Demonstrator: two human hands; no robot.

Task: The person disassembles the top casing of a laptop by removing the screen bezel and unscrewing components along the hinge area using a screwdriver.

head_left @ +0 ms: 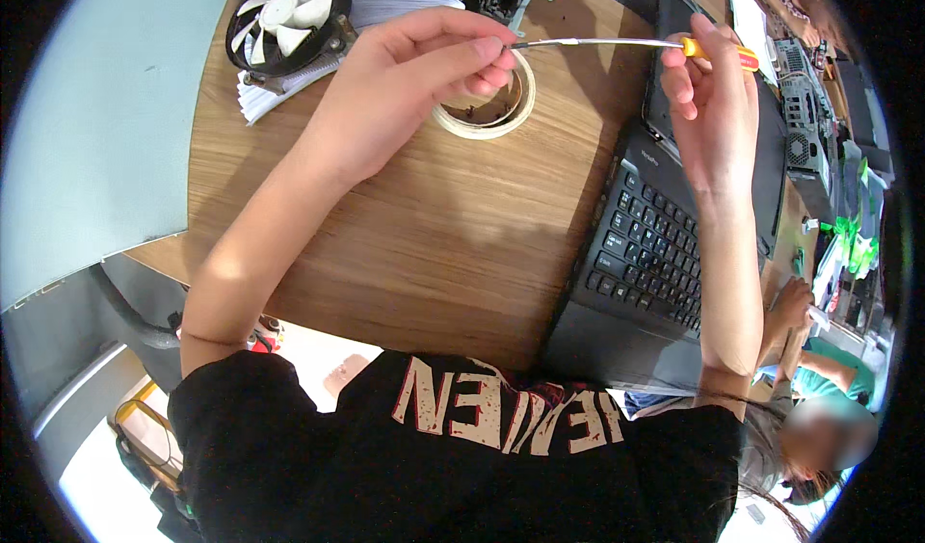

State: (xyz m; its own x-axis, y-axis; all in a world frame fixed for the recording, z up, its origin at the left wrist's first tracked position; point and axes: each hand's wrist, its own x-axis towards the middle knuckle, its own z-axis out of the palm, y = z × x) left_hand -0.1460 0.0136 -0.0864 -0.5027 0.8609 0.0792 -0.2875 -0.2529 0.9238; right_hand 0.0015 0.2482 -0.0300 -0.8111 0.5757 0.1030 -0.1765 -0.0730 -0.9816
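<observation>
Large cream block letters edged in dark red run across the person's black T-shirt. A small pale word stands on the black laptop, between its hinge and the keyboard, whose keys carry white characters, mostly too small to make out. Tiny pale marks on the red end of the screwdriver are illegible.

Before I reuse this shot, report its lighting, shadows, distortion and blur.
Head view: bright light hits the left forearm and the screwdriver shaft looks pale; head view: soft shadows darken parts of the table; head view: fisheye curvature, with black corners; head view: a smudge-like blur covers a person's head at lower right.
</observation>
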